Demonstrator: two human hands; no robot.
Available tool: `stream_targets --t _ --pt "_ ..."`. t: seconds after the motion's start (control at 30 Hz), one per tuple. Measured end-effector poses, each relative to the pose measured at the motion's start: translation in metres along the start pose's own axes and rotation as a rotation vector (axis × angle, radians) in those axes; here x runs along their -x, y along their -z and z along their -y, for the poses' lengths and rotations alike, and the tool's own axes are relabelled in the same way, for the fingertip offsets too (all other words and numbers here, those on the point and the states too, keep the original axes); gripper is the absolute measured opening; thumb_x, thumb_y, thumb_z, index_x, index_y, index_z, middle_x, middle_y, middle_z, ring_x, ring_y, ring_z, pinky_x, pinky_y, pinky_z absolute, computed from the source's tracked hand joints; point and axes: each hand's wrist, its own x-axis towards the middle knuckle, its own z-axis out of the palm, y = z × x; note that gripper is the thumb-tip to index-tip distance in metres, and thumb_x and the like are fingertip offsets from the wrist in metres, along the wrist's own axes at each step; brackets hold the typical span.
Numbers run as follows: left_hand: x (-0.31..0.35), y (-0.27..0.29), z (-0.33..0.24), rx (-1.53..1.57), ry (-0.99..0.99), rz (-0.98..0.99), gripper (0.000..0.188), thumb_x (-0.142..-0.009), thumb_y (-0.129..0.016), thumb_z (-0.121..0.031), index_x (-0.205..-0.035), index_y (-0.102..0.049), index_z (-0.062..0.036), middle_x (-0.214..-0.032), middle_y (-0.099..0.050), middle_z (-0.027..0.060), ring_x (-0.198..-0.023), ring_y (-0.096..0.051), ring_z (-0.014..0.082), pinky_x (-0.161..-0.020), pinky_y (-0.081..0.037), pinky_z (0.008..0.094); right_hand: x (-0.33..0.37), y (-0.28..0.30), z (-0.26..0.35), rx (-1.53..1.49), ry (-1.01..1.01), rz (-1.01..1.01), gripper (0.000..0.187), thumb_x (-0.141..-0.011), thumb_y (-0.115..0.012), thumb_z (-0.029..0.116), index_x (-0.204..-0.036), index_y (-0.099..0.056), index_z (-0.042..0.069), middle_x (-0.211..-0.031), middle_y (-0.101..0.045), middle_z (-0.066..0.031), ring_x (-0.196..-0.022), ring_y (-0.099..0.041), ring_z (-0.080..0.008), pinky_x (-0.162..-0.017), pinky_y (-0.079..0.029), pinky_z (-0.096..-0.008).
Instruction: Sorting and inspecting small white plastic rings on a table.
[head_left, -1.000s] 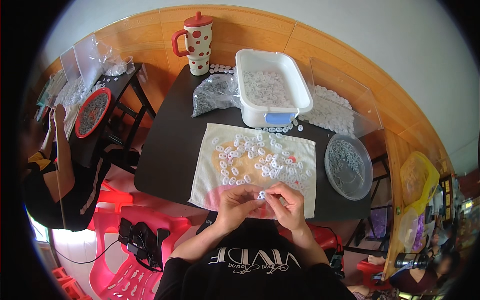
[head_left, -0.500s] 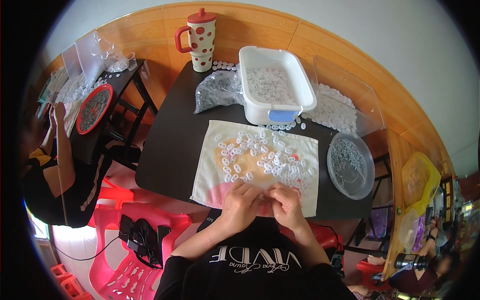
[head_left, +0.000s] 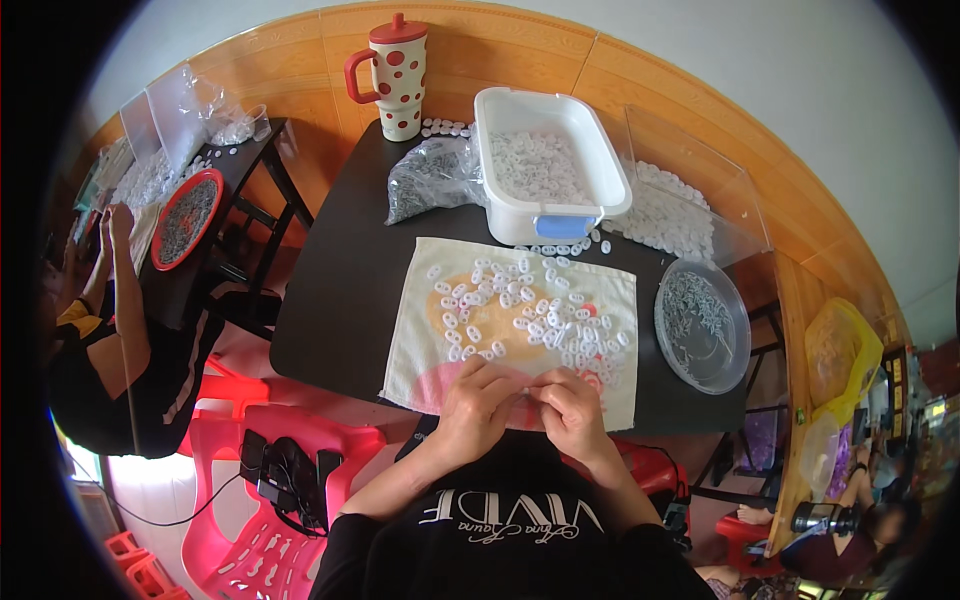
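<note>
Over the near edge of a pale towel (head_left: 410,340), my left hand (head_left: 474,408) and my right hand (head_left: 568,408) meet with fingertips pinched together. Between them a speck of white shows, too small and covered to name. Beyond my fingers, many small white oval plastic pieces with two holes (head_left: 500,285) lie scattered on the towel, thickest at its right side. To the right of the towel, a clear round dish (head_left: 735,350) holds small grey metal-looking parts (head_left: 690,310).
At the back of the dark table (head_left: 335,260) stand a white tub (head_left: 605,180) of pale pieces, a plastic bag (head_left: 435,180) of grey parts, a dotted tumbler (head_left: 400,85) and a clear tray (head_left: 740,215) with white pieces. A pink chair (head_left: 240,520) is left; another person (head_left: 120,300) sits beyond.
My hands stay together at the towel's edge; the fingertips have shifted slightly and the right-hand fingers have drawn closer to the left. The view has tilted a little. Nothing else has visibly moved.
</note>
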Motion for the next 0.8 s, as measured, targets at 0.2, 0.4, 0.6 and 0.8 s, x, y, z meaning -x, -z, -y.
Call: stream_targets --t 0.2,0.4,0.6,0.8 --pt "0.0 0.001 0.002 0.008 -0.021 0.018 0.021 -0.07 -0.07 0.009 -0.087 -0.071 -0.0012 -0.088 -0.068 0.0085 -0.084 -0.06 0.0291 -0.073 -0.05 0.0369 -0.001 0.0 0.0 0.019 0.016 0.016 0.016 -0.072 -0.061 -0.014 -0.082 -0.06 -0.002 -0.087 -0.061 -0.013 -0.077 -0.059 -0.0327 -0.063 -0.047 -0.0396" --pt "0.001 0.0 0.006 0.003 -0.057 0.038 0.024 -0.065 -0.068 0.011 -0.087 -0.07 -0.0001 -0.088 -0.066 0.0093 -0.084 -0.06 0.0303 -0.072 -0.051 0.0378 -0.004 -0.001 0.0 0.093 0.093 0.014 0.017 -0.073 -0.065 -0.011 -0.075 -0.052 -0.001 -0.084 -0.057 -0.0126 -0.074 -0.057 -0.0329 -0.06 -0.045 -0.0407" --pt "0.004 0.004 0.001 -0.082 -0.158 0.043 0.027 -0.062 -0.066 0.011 -0.088 -0.07 0.0029 -0.09 -0.066 0.0133 -0.084 -0.06 0.0327 -0.072 -0.052 0.0393 -0.001 -0.001 0.004 0.182 0.208 0.052 0.021 -0.069 -0.066 -0.009 -0.071 -0.048 0.0 -0.079 -0.048 -0.0123 -0.07 -0.053 -0.0311 -0.062 -0.045 -0.0406" --pt "0.006 0.009 0.005 -0.085 -0.213 0.161 0.032 -0.058 -0.064 0.008 -0.09 -0.068 0.0052 -0.091 -0.064 0.0148 -0.082 -0.058 0.034 -0.072 -0.051 0.0398 -0.002 0.002 0.007 0.236 0.267 0.072 0.022 -0.066 -0.068 -0.009 -0.066 -0.048 0.0 -0.079 -0.051 -0.0116 -0.066 -0.053 -0.0287 -0.057 -0.044 -0.0386"
